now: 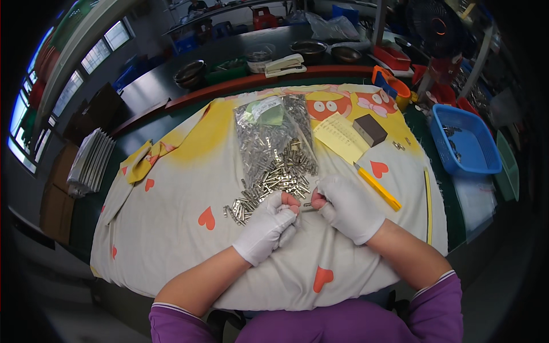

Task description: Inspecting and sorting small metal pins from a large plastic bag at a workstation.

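My left hand (269, 224), in a white glove with bare fingertips, is closed in front of a heap of small silvery metal parts (280, 182). Whatever its fingers pinch is hidden. Close beside it, my right hand (350, 210), gloved the same way, is closed too. A small metal part (307, 204) pokes out at the right fingertips, in the gap between the hands. The heap spills from the mouth of a clear plastic bag (260, 140) full of similar parts, with a pale green label (269, 111) on it.
A patterned cloth (171, 228) covers the table. Right of the bag lie a yellow paper (341, 137), a dark block (369, 130), a yellow cutter knife (380, 188) and a few loose parts (398, 146). A blue basket (466, 140) stands far right; stacked white sheets (91, 163) stand left.
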`<act>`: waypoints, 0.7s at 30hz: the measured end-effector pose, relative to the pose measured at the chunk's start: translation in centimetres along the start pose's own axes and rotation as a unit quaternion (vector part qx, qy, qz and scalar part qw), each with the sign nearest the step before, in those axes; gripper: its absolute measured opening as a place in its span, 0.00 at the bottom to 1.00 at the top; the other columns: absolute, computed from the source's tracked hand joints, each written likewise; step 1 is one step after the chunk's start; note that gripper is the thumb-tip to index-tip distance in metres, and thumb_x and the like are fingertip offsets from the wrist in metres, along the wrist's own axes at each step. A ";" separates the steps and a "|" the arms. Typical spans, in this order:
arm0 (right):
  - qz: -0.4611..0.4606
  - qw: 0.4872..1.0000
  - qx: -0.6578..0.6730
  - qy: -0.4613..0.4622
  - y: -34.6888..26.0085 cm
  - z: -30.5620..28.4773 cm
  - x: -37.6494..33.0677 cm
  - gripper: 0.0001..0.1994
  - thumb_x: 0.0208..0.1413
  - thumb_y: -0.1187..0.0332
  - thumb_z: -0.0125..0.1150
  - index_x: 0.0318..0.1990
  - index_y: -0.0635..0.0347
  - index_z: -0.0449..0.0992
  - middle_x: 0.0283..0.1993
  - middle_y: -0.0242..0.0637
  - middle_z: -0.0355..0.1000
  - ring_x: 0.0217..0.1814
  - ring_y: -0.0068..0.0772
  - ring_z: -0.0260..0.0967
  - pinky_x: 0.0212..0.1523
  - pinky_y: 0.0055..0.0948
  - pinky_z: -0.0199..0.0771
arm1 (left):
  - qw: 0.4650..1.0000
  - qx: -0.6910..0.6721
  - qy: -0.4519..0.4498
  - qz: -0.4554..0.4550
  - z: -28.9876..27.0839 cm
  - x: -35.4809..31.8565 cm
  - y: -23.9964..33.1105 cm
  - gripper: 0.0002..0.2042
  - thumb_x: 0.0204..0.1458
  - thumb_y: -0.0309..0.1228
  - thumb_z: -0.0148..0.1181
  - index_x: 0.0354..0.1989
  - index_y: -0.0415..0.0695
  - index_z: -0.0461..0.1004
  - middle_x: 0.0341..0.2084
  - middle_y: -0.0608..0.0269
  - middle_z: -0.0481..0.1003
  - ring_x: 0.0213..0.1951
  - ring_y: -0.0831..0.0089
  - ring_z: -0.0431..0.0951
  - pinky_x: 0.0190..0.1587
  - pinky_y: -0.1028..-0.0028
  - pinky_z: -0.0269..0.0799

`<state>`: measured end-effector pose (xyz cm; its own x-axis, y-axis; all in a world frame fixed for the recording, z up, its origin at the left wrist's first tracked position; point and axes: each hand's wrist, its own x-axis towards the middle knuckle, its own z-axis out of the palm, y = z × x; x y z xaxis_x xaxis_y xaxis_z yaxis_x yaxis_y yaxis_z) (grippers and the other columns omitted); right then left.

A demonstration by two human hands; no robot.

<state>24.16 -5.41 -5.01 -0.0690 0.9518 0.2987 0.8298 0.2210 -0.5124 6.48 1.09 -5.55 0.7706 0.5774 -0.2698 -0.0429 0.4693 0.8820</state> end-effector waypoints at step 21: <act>-0.079 0.985 0.129 0.088 0.1 0.7 -0.8 0.09 0.41 0.76 0.62 0.33 0.59 0.72 0.29 0.38 0.68 0.32 0.39 0.67 0.33 0.31 0.67 | 0.997 0.053 0.013 -0.048 0.2 -0.4 0.1 0.06 0.55 0.33 0.45 0.31 0.44 0.64 0.17 0.66 0.67 0.09 0.84 0.58 0.10 0.83 0.49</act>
<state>23.93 -5.98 -5.83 -0.0698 0.8549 0.5142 0.6469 0.4311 -0.6290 6.29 0.80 -5.25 0.7506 0.5511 -0.3645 0.1000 0.4506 0.8871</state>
